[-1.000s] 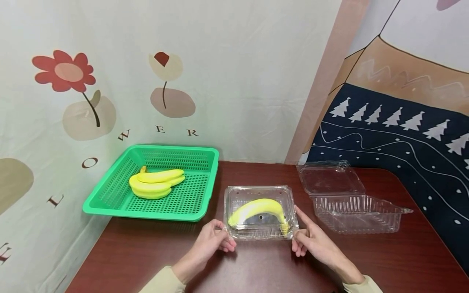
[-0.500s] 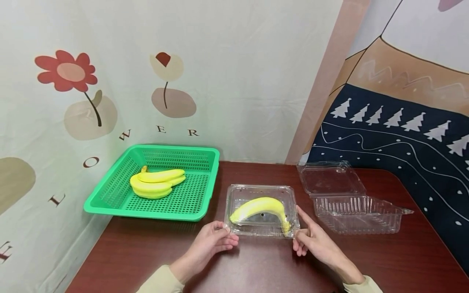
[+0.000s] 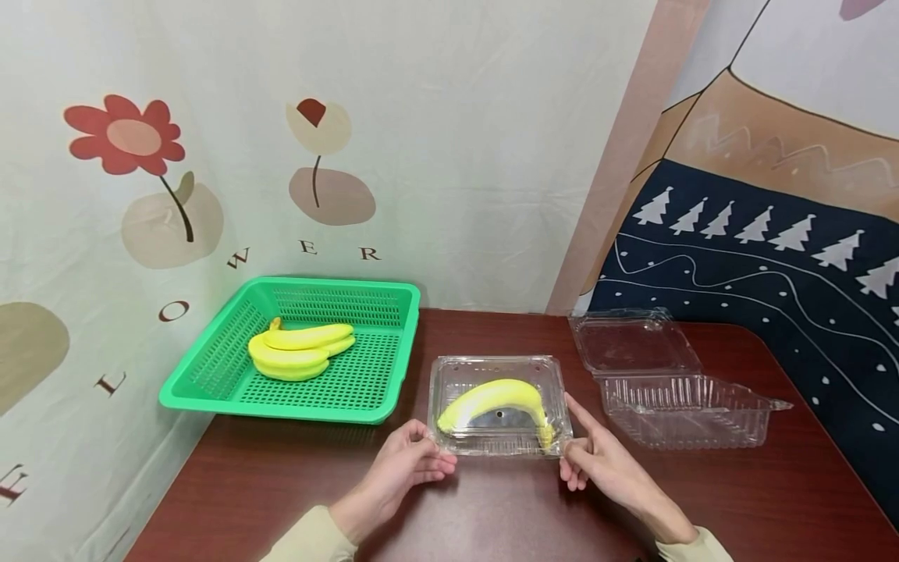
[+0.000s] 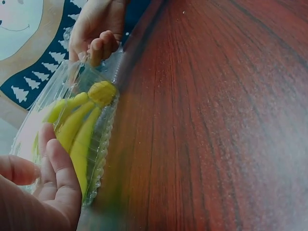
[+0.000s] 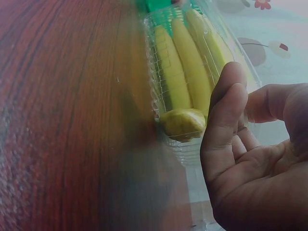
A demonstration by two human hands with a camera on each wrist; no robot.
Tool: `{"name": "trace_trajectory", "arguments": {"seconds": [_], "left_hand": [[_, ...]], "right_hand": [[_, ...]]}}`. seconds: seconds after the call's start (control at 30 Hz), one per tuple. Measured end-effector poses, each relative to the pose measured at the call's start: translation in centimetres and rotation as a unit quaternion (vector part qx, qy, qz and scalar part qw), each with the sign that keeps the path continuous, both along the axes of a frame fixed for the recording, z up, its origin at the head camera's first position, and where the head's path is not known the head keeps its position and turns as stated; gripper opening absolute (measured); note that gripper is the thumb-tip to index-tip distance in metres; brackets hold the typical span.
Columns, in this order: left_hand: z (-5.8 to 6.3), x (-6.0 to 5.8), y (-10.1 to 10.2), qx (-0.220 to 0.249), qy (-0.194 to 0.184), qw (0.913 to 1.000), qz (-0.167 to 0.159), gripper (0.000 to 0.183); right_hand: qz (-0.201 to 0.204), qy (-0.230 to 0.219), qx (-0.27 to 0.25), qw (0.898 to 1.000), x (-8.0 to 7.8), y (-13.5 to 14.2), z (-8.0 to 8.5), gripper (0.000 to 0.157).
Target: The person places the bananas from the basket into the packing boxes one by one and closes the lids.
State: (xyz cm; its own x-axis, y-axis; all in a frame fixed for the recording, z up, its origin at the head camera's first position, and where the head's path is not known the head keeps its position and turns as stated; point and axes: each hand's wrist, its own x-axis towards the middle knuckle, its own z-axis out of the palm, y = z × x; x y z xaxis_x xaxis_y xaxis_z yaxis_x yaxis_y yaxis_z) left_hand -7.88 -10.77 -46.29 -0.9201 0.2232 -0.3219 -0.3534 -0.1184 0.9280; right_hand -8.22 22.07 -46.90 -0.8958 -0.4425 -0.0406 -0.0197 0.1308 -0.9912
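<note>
A clear plastic clamshell container [image 3: 460, 447] with its lid down lies in front of me, holding a bunch of yellow bananas [image 3: 492, 398]. My left hand [image 3: 400, 472] pinches its front left corner, thumb above and the other fingers below. At the front right corner my right hand [image 3: 611, 468] pinches the rim, its index finger stretched along the side. The left wrist view shows the bananas [image 4: 77, 127] through the clear wall, their stem end toward the right hand [image 4: 98, 29]. Thumb and fingers of the right hand [image 5: 255, 159] meet at the container's edge in the right wrist view.
To the left stands a green mesh basket [image 3: 382, 410] with another bunch of bananas [image 3: 295, 359] in it. A second clear clamshell container [image 3: 688, 425] stands at the right, its lid [image 3: 635, 343] tipped back. Printed cloth [image 3: 477, 156] hangs behind the dark red table [image 3: 506, 515].
The container's front edge has shifted slightly away from me. My left fingers have moved a little with its corner, while my right hand keeps nearly the same place.
</note>
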Motion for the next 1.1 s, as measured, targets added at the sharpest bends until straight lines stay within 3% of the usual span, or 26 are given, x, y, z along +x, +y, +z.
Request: {"name": "trace_trajectory", "arguments": {"seconds": [0.23,0.7,0.87,1.0,1.1], "left_hand": [[-0.1,-0.3,0.0,-0.022,0.010,0.9997,0.000,0.012],[-0.1,0.0,0.2,-0.010,0.034,0.9994,0.007,0.017],[0.0,0.4,0.0,-0.048,0.069,0.9965,0.003,0.021],[-0.1,0.9,-0.1,-0.143,0.138,0.9800,-0.002,0.032],[-0.1,1.2,-0.1,-0.233,0.192,0.9534,0.002,0.047]], "right_hand": [[0.001,0.006,0.000,1.000,-0.1,-0.1,0.0,0.083],[-0.027,-0.009,0.012,1.000,-0.1,-0.1,-0.2,0.083],[-0.032,-0.018,0.012,0.999,-0.1,0.0,-0.2,0.081],[-0.070,-0.009,0.048,0.996,0.1,0.0,0.0,0.077],[-0.128,0.021,0.104,0.986,0.3,-0.2,0.3,0.072]]}}
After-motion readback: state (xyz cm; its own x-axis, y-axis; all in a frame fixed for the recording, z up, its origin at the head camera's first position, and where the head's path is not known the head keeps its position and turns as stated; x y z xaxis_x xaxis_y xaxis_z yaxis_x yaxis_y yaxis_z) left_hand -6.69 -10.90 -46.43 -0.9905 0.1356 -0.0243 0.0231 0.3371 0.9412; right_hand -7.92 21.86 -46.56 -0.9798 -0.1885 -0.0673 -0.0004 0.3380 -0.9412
